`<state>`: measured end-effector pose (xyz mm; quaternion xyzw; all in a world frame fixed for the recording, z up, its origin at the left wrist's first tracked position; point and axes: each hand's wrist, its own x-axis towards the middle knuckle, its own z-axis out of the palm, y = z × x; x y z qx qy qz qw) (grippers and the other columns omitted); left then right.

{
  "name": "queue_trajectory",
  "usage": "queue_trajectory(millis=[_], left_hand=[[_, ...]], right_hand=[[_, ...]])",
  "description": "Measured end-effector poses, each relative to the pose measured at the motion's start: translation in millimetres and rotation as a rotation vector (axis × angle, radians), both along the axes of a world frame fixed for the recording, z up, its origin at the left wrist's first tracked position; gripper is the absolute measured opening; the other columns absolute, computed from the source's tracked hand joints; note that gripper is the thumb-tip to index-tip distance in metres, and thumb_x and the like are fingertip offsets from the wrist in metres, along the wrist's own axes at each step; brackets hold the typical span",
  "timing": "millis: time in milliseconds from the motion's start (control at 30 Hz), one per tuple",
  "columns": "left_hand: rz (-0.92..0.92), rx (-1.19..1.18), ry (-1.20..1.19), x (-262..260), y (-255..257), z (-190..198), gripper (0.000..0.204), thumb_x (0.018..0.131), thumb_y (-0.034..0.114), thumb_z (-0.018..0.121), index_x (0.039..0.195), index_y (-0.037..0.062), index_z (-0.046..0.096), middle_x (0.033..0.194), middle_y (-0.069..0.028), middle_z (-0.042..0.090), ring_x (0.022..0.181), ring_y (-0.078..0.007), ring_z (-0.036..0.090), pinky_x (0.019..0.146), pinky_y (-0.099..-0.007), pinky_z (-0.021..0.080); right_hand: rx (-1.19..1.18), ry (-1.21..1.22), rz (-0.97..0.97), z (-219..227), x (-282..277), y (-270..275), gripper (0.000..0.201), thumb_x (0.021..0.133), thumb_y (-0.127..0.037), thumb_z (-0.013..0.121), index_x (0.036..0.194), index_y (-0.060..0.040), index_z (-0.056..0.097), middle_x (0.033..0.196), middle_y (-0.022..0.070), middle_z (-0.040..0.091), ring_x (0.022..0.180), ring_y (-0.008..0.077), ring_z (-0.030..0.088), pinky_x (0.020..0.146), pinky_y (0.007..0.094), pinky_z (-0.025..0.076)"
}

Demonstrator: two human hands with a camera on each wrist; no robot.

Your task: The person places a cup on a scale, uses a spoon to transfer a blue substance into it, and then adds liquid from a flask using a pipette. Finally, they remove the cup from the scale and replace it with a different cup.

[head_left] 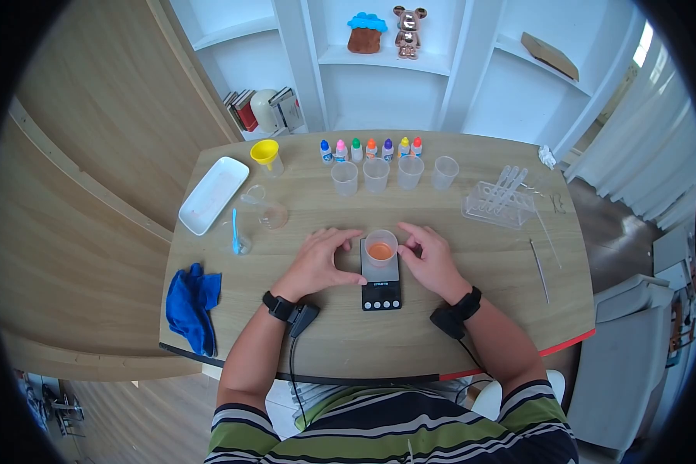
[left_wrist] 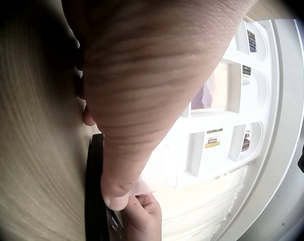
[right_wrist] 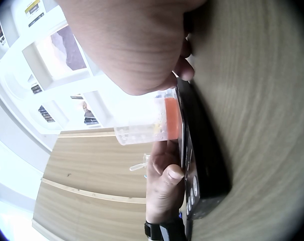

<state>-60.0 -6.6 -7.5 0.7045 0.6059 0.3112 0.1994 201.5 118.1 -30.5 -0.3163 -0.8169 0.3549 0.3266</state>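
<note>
A black pocket scale (head_left: 382, 295) lies on the wooden table in front of the person. On its plate stands a clear plastic cup (head_left: 381, 241) with a little orange liquid (right_wrist: 173, 118) in the bottom. My left hand (head_left: 317, 261) is at the scale's left side, fingers spread and loosely bent, the thumb tip right at the scale's edge. To the right of the cup, my right hand (head_left: 433, 264) has its index finger and thumb apart, close to the cup wall. Neither hand is wrapped around the cup. The right hand's lower fingers are partly hidden.
Several empty cups (head_left: 376, 175) and colored dropper bottles (head_left: 356, 151) line the back. A test tube rack (head_left: 496, 207) and metal rod (head_left: 539, 271) lie right. At left are a white tray (head_left: 235, 172), a yellow funnel (head_left: 265, 151), a beaker (head_left: 273, 215) and a blue cloth (head_left: 190, 305).
</note>
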Motion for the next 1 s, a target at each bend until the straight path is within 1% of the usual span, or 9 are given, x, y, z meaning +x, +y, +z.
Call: queue_trajectory(millis=[167, 233, 267, 333, 433, 633, 733, 833, 1000], left_hand=[[0.021, -0.004, -0.046, 1.1, 0.0, 0.0, 0.095, 0.067, 0.043, 0.102, 0.149, 0.0124, 0.066, 0.108, -0.0036, 0.066, 0.103, -0.0245, 0.061, 0.098, -0.039, 0.047], [0.028, -0.041, -0.072, 1.7, -0.4, 1.8, 0.093, 0.067, 0.045, 0.101, 0.147, 0.0127, 0.066, 0.107, -0.0051, 0.068, 0.11, -0.0273, 0.063, 0.103, -0.0412, 0.044], [0.028, -0.041, -0.072, 1.3, -0.4, 2.3, 0.093, 0.067, 0.045, 0.101, 0.147, 0.0127, 0.066, 0.107, -0.0051, 0.068, 0.11, -0.0273, 0.063, 0.103, -0.0412, 0.044], [-0.008, -0.06, 0.021, 0.2, -0.5, 3.1, 0.095, 0.067, 0.045, 0.101, 0.149, 0.0121, 0.065, 0.107, -0.0051, 0.068, 0.11, -0.027, 0.063, 0.102, -0.0413, 0.044], [0.015, -0.042, -0.035, 1.0, -0.2, 2.4, 0.095, 0.067, 0.045, 0.102, 0.149, 0.0125, 0.066, 0.107, -0.005, 0.068, 0.109, -0.0268, 0.063, 0.102, -0.0412, 0.045], [0.051, -0.011, -0.13, 2.3, -0.9, -0.7, 0.092, 0.067, 0.045, 0.102, 0.147, 0.0144, 0.067, 0.106, -0.005, 0.068, 0.108, -0.0269, 0.063, 0.101, -0.0407, 0.045], [0.018, -0.046, -0.051, 1.7, -0.5, 3.9, 0.092, 0.067, 0.045, 0.101, 0.147, 0.0143, 0.068, 0.106, -0.0049, 0.067, 0.108, -0.027, 0.063, 0.101, -0.0407, 0.045], [-0.007, -0.02, 0.018, 0.1, 0.3, 1.3, 0.091, 0.067, 0.045, 0.101, 0.146, 0.0143, 0.068, 0.105, -0.005, 0.067, 0.107, -0.0271, 0.063, 0.101, -0.0406, 0.045], [0.029, -0.032, -0.053, 1.4, -0.3, 0.7, 0.092, 0.067, 0.045, 0.101, 0.146, 0.0138, 0.068, 0.105, -0.0051, 0.067, 0.108, -0.0272, 0.063, 0.101, -0.0406, 0.045]], right_hand=[[0.03, -0.039, 0.059, -2.7, 0.8, 3.7, 0.035, 0.093, -0.008, 0.079, 0.128, -0.006, 0.076, 0.086, 0.0088, 0.069, 0.079, 0.0261, 0.068, 0.073, 0.0406, 0.056], [0.017, -0.015, 0.031, -0.7, 0.0, 1.4, 0.03, 0.094, -0.009, 0.079, 0.124, -0.0063, 0.078, 0.087, 0.0086, 0.07, 0.079, 0.0256, 0.068, 0.073, 0.04, 0.056], [0.017, -0.015, 0.031, 1.6, -0.4, 0.1, 0.03, 0.094, -0.009, 0.079, 0.124, -0.0063, 0.078, 0.087, 0.0086, 0.07, 0.079, 0.0256, 0.068, 0.073, 0.04, 0.056], [-0.025, -0.006, -0.012, 6.5, -0.9, -2.3, 0.027, 0.094, -0.009, 0.079, 0.12, -0.0072, 0.08, 0.088, 0.0091, 0.07, 0.079, 0.025, 0.068, 0.073, 0.0391, 0.057], [0.025, -0.031, 0.035, 0.7, 0.7, 1.4, 0.029, 0.094, -0.009, 0.079, 0.123, -0.0073, 0.079, 0.087, 0.0088, 0.069, 0.079, 0.0248, 0.068, 0.073, 0.0387, 0.057], [0.027, -0.042, 0.015, 1.8, 0.5, 0.6, 0.035, 0.094, -0.01, 0.079, 0.129, -0.0077, 0.076, 0.087, 0.0089, 0.069, 0.079, 0.026, 0.068, 0.074, 0.0407, 0.056], [0.023, -0.036, 0.014, -0.6, 0.8, 1.2, 0.035, 0.094, -0.01, 0.079, 0.129, -0.0074, 0.076, 0.087, 0.0089, 0.068, 0.08, 0.0264, 0.068, 0.074, 0.0409, 0.056], [0.022, -0.017, 0.01, -0.4, 0.5, 0.3, 0.036, 0.094, -0.01, 0.079, 0.129, -0.0075, 0.076, 0.086, 0.009, 0.068, 0.08, 0.0265, 0.068, 0.074, 0.0407, 0.056], [0.023, -0.05, 0.016, 2.1, 0.8, 1.9, 0.03, 0.094, -0.01, 0.079, 0.123, -0.0072, 0.079, 0.086, 0.0093, 0.07, 0.08, 0.026, 0.068, 0.073, 0.0402, 0.056]])
